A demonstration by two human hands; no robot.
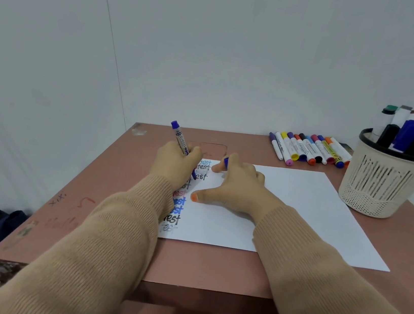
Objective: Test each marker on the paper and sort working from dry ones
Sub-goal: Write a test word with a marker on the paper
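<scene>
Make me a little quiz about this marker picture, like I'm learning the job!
1. True or false: the left hand grips a blue marker.
2. What does the right hand pinch? A) a blue cap B) an eraser C) a ruler
3. Fill the blank: the word written over and over down the paper is ____.

Key: 1 true; 2 A; 3 test.
</scene>
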